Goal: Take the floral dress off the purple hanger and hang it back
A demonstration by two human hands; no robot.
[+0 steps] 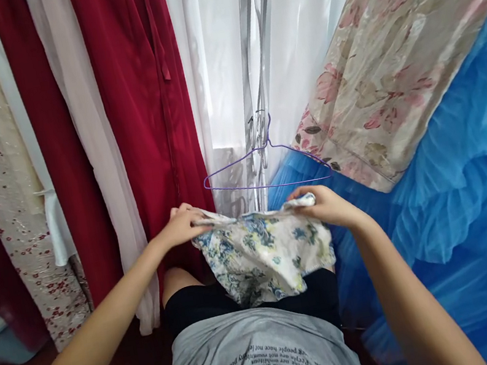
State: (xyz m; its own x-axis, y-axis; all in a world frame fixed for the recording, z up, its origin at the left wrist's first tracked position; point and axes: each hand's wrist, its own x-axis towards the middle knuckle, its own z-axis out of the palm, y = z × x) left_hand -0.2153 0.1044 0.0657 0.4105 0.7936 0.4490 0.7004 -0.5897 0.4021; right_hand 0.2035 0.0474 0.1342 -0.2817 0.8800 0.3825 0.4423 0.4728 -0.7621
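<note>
A white garment with blue and yellow flowers (266,247) hangs spread between my two hands, in front of my lap. It looks like a pair of shorts, though its folds partly hide the shape. My left hand (184,225) grips its left upper corner, fingers closed on the cloth. At the opposite upper corner, my right hand (319,204) pinches the edge between thumb and fingers. Just beyond the cloth, a thin purple wire hanger (267,186) hangs bare from a metal rack (259,136).
Long dark red dresses (141,100) and pale gowns hang at the left. A floral pink and beige dress (375,73) and a blue tulle gown (446,223) fill the right. White curtains (215,44) hang behind the rack. A light blue tub (7,346) stands at the lower left.
</note>
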